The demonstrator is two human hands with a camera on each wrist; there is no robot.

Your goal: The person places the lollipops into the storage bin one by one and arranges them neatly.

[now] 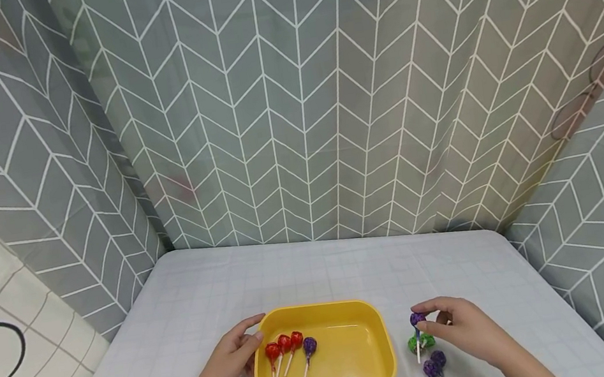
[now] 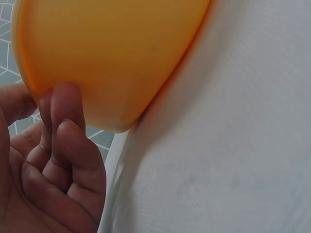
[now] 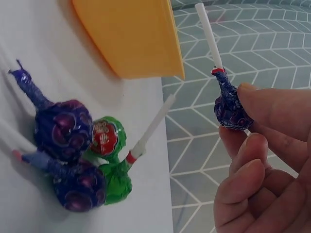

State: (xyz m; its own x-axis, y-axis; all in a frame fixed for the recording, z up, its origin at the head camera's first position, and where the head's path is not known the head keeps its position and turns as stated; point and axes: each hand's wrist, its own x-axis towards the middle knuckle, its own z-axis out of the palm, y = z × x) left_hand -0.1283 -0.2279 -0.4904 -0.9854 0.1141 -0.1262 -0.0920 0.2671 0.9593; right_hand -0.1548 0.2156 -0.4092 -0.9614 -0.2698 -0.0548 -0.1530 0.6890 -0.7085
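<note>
My right hand (image 1: 460,324) pinches a purple-wrapped lollipop (image 3: 228,107) by its candy head between thumb and fingers. In the head view its white stick points down, above two green lollipops (image 3: 111,136). Two more purple lollipops (image 1: 430,369) lie on the table just nearer to me. At the left end of a yellow plastic tray (image 1: 353,349), my left hand (image 1: 235,355) grips the wall, thumb at the rim and fingertips (image 2: 67,104) against the outside. Inside the tray, on its left side, are three red lollipops (image 1: 284,343) and one purple lollipop (image 1: 309,346).
A white cloth with a faint grid covers the table (image 1: 200,286). Grey curtains (image 1: 284,101) with a white chevron pattern hang behind it and at both sides. A white grid-lined panel (image 1: 0,308) with a black curved outline stands at the left.
</note>
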